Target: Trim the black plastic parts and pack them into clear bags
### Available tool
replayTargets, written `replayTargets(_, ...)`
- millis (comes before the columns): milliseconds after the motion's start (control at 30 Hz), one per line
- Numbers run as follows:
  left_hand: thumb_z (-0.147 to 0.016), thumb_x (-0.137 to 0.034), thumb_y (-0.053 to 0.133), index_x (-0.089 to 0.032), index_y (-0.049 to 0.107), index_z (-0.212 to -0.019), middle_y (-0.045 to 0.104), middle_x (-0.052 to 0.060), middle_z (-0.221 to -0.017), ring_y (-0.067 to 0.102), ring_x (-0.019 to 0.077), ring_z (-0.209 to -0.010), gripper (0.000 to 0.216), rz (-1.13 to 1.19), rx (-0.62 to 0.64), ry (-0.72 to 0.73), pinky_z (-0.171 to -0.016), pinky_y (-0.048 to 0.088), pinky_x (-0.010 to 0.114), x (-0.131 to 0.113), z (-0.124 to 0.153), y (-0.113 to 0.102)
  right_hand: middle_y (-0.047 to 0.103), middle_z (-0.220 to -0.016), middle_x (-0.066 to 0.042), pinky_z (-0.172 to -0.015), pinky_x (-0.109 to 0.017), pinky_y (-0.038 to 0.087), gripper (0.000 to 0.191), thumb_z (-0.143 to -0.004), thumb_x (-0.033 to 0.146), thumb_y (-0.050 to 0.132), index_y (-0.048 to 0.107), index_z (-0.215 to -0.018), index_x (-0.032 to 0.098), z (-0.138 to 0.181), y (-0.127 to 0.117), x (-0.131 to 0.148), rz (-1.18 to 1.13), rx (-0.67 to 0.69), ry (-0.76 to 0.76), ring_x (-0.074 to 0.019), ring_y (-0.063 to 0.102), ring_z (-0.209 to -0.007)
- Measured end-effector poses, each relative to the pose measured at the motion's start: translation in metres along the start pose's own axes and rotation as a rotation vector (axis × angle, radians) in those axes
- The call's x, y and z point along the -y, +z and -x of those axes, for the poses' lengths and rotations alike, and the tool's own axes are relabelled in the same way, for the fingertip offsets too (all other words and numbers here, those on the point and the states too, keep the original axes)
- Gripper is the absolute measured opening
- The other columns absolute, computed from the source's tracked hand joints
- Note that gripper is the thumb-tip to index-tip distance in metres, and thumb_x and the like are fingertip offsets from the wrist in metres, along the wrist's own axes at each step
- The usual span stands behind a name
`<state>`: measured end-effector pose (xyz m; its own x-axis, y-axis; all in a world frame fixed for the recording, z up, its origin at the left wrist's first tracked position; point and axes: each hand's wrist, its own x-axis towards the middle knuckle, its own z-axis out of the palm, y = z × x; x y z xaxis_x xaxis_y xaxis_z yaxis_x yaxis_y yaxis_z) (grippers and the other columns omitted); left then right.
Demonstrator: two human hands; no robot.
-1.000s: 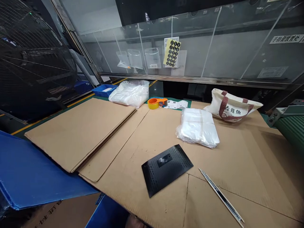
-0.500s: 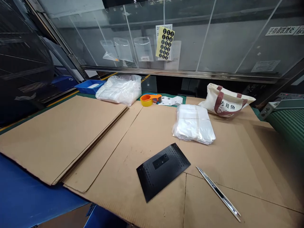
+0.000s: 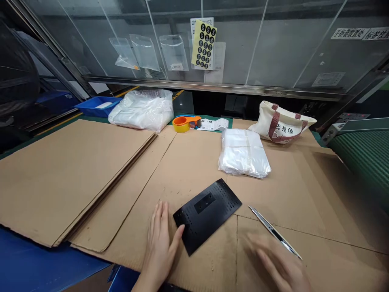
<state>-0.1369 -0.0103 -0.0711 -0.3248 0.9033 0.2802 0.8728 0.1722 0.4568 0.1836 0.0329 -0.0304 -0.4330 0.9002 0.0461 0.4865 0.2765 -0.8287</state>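
A black perforated plate (image 3: 207, 215) lies flat on the cardboard-covered table (image 3: 188, 162). My left hand (image 3: 160, 247) rests open on the cardboard just left of it, the thumb touching the plate's near-left edge. My right hand (image 3: 278, 265) is at the lower right, blurred by motion, fingers stretched out, holding nothing I can see. It hovers close to a thin metal strip (image 3: 275, 232) that lies diagonally right of the plate.
A stack of clear plastic bags (image 3: 243, 153) sits behind the plate, a canvas tote bag (image 3: 281, 123) further back. An orange tape dispenser (image 3: 184, 123), a bundle of white bags (image 3: 141, 109), a blue tray (image 3: 97, 105), stacked cardboard sheets (image 3: 69, 170) left, green conveyor (image 3: 364, 158) right.
Both hands have come into view from below: the left settled beside the plate, the right moving near the strip. The camera has tilted down and shifted.
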Motion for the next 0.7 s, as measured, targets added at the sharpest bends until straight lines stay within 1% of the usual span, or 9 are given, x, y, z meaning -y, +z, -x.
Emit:
replayTargets(100, -0.094, -0.048, 0.036, -0.010, 0.032, -0.146, 0.031, 0.021, -0.152, 0.020, 0.0319, -0.144, 0.064, -0.103, -0.001, -0.016, -0.113, 0.024, 0.057, 0.004, -0.011, 0.010, 0.048, -0.144, -0.006, -0.109, -0.051, 0.038, 0.047, -0.094, 0.042, 0.046, 0.047, -0.140, 0.030, -0.053, 0.006, 0.001, 0.067, 0.004, 0.015, -0.0286, 0.044, -0.133)
replayTargets(200, -0.093, -0.052, 0.035, -0.003, 0.039, -0.141, 0.034, 0.025, -0.150, 0.018, 0.0339, -0.144, 0.069, -0.132, -0.027, -0.050, -0.115, 0.018, 0.058, 0.009, -0.004, 0.016, 0.028, -0.156, -0.011, -0.114, -0.053, 0.027, 0.064, -0.091, 0.051, 0.048, 0.035, -0.147, 0.021, -0.093, 0.020, 0.006, 0.169, 0.050, 0.041, -0.0296, 0.024, -0.143)
replayTargets(267, -0.092, -0.054, 0.035, -0.001, 0.043, -0.138, 0.034, 0.025, -0.149, 0.015, 0.0345, -0.145, 0.071, -0.083, -0.039, -0.065, -0.116, 0.013, 0.059, 0.009, 0.003, 0.019, 0.028, -0.155, -0.014, -0.115, -0.054, 0.023, 0.070, -0.089, 0.054, 0.050, 0.036, -0.147, 0.018, -0.108, 0.031, 0.006, 0.227, 0.084, 0.056, -0.0311, 0.020, -0.144)
replayTargets(333, -0.091, -0.055, 0.035, -0.004, 0.045, -0.138, 0.033, 0.022, -0.151, 0.012, 0.0328, -0.146, 0.070, 0.047, -0.002, -0.101, -0.117, 0.010, 0.058, 0.005, 0.008, 0.019, 0.035, -0.152, -0.015, -0.115, -0.054, 0.022, 0.069, -0.089, 0.054, 0.051, 0.038, -0.146, 0.017, -0.115, 0.039, 0.004, 0.204, 0.079, 0.050, -0.0313, 0.023, -0.143)
replayTargets(433, -0.089, -0.059, 0.039, -0.009, 0.041, -0.142, 0.032, 0.016, -0.153, 0.015, 0.0293, -0.146, 0.072, 0.368, 0.094, -0.250, -0.118, 0.013, 0.053, -0.011, 0.002, 0.014, 0.041, -0.149, -0.014, -0.115, -0.053, 0.024, 0.065, -0.090, 0.054, 0.049, 0.040, -0.144, 0.019, -0.115, 0.042, -0.002, -0.011, -0.029, 0.039, -0.0289, 0.032, -0.140)
replayTargets(500, -0.088, -0.060, 0.043, -0.014, 0.035, -0.145, 0.033, 0.014, -0.153, 0.021, 0.0274, -0.144, 0.074, 0.621, 0.135, -0.366, -0.118, 0.018, 0.048, -0.026, -0.012, 0.006, 0.039, -0.151, -0.012, -0.116, -0.050, 0.025, 0.065, -0.091, 0.054, 0.049, 0.037, -0.146, 0.020, -0.112, 0.036, -0.004, -0.209, -0.092, 0.070, -0.0267, 0.034, -0.140)
replayTargets(567, -0.089, -0.056, 0.047, -0.017, 0.030, -0.148, 0.034, 0.011, -0.153, 0.023, 0.0252, -0.144, 0.073, 0.860, 0.137, -0.418, -0.117, 0.022, 0.043, -0.042, -0.038, -0.004, 0.033, -0.154, -0.011, -0.116, -0.046, 0.025, 0.070, -0.089, 0.054, 0.053, 0.034, -0.147, 0.021, -0.110, 0.023, -0.003, -0.391, -0.137, 0.103, -0.0251, 0.030, -0.141)
replayTargets(633, -0.089, -0.050, 0.053, -0.020, 0.032, -0.147, 0.034, 0.007, -0.154, 0.021, 0.0240, -0.144, 0.070, 1.045, 0.132, -0.335, -0.118, 0.020, 0.038, -0.058, -0.071, -0.012, 0.033, -0.154, -0.010, -0.116, -0.043, 0.026, 0.074, -0.085, 0.053, 0.060, 0.034, -0.147, 0.022, -0.109, 0.006, -0.001, -0.531, -0.212, 0.121, -0.0243, 0.030, -0.142)
replayTargets(700, -0.087, -0.043, 0.059, -0.021, 0.039, -0.144, 0.036, 0.005, -0.153, 0.025, 0.0241, -0.143, 0.064, 1.240, 0.179, -0.229, -0.118, 0.021, 0.036, -0.073, -0.104, -0.015, 0.043, -0.148, -0.010, -0.113, -0.042, 0.032, 0.075, -0.081, 0.050, 0.067, 0.038, -0.145, 0.024, -0.109, -0.012, 0.000, -0.664, -0.302, 0.151, -0.0245, 0.038, -0.137)
